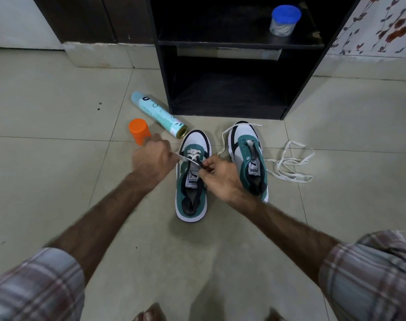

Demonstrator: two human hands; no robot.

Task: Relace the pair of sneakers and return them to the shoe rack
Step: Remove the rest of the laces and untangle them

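Two green, white and black sneakers stand on the tiled floor, toes pointing away from me. The left sneaker has a white lace crossed through its front eyelets. My left hand is closed on one lace end, drawn out to the left. My right hand pinches the other lace end over the tongue. The right sneaker stands beside it with a loose lace trailing onto the floor at its right. The black shoe rack stands just behind the shoes.
A pale blue spray can lies on its side left of the rack, with its orange cap standing nearby. A blue-lidded jar sits on the rack's upper shelf. My feet show at the bottom edge.
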